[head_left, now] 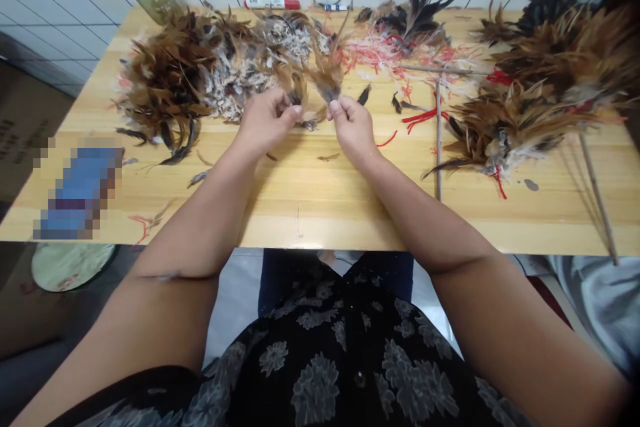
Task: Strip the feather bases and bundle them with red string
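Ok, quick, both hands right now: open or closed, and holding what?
Left hand: closed, pinching brown feathers.
Right hand: closed, pinching a brown-and-grey feather tuft.

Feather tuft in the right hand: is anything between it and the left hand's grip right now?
Nothing visible does. The brown feather tuft pinched in the right hand has an open gap to the left hand; the loose feathers lie below that gap, on the wooden tabletop.
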Motion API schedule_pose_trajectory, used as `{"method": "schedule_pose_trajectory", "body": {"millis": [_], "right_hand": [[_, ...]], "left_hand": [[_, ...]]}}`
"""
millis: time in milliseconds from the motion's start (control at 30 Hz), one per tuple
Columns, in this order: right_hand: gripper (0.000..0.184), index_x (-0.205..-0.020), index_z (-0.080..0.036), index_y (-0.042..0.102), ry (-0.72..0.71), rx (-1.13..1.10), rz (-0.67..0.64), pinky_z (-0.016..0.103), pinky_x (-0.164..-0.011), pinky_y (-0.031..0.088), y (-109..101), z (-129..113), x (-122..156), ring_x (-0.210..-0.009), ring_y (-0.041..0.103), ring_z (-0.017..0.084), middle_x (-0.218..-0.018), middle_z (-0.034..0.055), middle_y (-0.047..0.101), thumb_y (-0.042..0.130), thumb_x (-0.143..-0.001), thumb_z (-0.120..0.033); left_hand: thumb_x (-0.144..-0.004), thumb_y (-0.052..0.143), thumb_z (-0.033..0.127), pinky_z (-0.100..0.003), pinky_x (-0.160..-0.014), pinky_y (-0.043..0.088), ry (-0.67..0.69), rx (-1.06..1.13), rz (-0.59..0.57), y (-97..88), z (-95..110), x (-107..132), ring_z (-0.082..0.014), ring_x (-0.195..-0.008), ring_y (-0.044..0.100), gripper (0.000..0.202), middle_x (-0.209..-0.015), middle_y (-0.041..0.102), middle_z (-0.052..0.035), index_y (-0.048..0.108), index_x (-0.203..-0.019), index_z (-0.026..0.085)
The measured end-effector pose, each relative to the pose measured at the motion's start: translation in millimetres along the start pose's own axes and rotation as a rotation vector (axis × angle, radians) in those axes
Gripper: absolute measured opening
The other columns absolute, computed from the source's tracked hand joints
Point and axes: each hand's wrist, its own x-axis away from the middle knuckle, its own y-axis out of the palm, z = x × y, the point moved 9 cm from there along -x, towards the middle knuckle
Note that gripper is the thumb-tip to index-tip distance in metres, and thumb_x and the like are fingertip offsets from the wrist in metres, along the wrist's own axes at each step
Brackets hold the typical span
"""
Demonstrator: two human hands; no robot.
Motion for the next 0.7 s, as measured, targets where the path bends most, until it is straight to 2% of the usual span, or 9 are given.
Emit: {"method": "schedule_pose_trajectory", "body": {"millis": [100, 167, 300, 367, 533, 633, 700], "right_hand": [[0.049, -0.087, -0.028, 0.059, 0.016, -0.024, 0.014, 0.043, -0.114, 0.062, -3, 0, 1, -0.101, 0.068, 0.025, -0.091, 0.0015, 0.066, 0.063, -0.126, -0.058], [0.052, -0.085, -0.029, 0.055, 0.027, -0.041, 0.025, 0.043, -0.112, 0.063, -6, -1, 2, -0.098, 0.066, 0.024, -0.087, 0.0009, 0.064, 0.065, -0.125, -0.06], [0.055, -0.083, -0.029, 0.052, 0.029, -0.054, 0.03, 0.042, -0.11, 0.064, -7, -3, 3, -0.098, 0.066, 0.024, -0.085, 0.001, 0.062, 0.064, -0.124, -0.064], [0.056, -0.083, -0.029, 0.052, 0.025, -0.053, 0.024, 0.042, -0.109, 0.064, -6, -3, 3, -0.098, 0.066, 0.024, -0.085, 0.001, 0.061, 0.065, -0.123, -0.066], [0.056, -0.085, -0.029, 0.053, 0.031, -0.036, 0.009, 0.043, -0.111, 0.063, -4, 1, 2, -0.1, 0.067, 0.024, -0.088, 0.0009, 0.061, 0.063, -0.124, -0.067], [0.057, -0.085, -0.029, 0.052, 0.026, -0.035, 0.005, 0.043, -0.111, 0.063, -4, -1, 2, -0.099, 0.066, 0.024, -0.087, 0.0007, 0.06, 0.061, -0.125, -0.068], [0.058, -0.084, -0.029, 0.052, 0.021, -0.04, 0.002, 0.043, -0.112, 0.063, -4, -3, 2, -0.099, 0.066, 0.023, -0.087, 0.0004, 0.06, 0.061, -0.124, -0.07]], "left_hand": [[-0.099, 0.104, 0.018, -0.035, -0.074, 0.053, 0.076, -0.198, -0.007, -4.5, 14, 4, -0.0245, -0.083, 0.071, 0.042, -0.07, 0.062, 0.0004, 0.069, -0.076, 0.025], [-0.096, 0.106, 0.023, -0.036, -0.075, 0.054, 0.099, -0.226, -0.011, -6.4, 20, 5, -0.0265, -0.086, 0.071, 0.042, -0.071, 0.062, 0.0001, 0.069, -0.076, 0.026], [-0.103, 0.104, 0.043, -0.036, -0.072, 0.053, 0.033, -0.106, -0.039, -1.3, 16, 4, -0.0234, -0.076, 0.067, 0.048, -0.072, 0.063, -0.0004, 0.066, -0.08, 0.025], [-0.101, 0.107, 0.051, -0.036, -0.073, 0.051, 0.005, -0.062, -0.053, 4.2, 14, 5, -0.0211, -0.074, 0.064, 0.053, -0.073, 0.064, 0.0001, 0.065, -0.083, 0.024], [-0.085, 0.117, 0.068, -0.038, -0.076, 0.047, 0.01, 0.068, -0.08, 14.0, 13, 8, -0.018, -0.074, 0.053, 0.065, -0.075, 0.066, 0.0023, 0.068, -0.087, 0.026], [-0.071, 0.122, 0.08, -0.039, -0.075, 0.045, 0.061, 0.155, -0.038, 9.9, 16, 4, -0.0159, -0.072, 0.049, 0.083, -0.071, 0.059, 0.0045, 0.06, -0.085, 0.026], [-0.068, 0.124, 0.082, -0.04, -0.075, 0.045, 0.074, 0.193, -0.015, 6.4, 16, 2, -0.0159, -0.071, 0.051, 0.09, -0.069, 0.056, 0.0051, 0.056, -0.085, 0.026]]}}
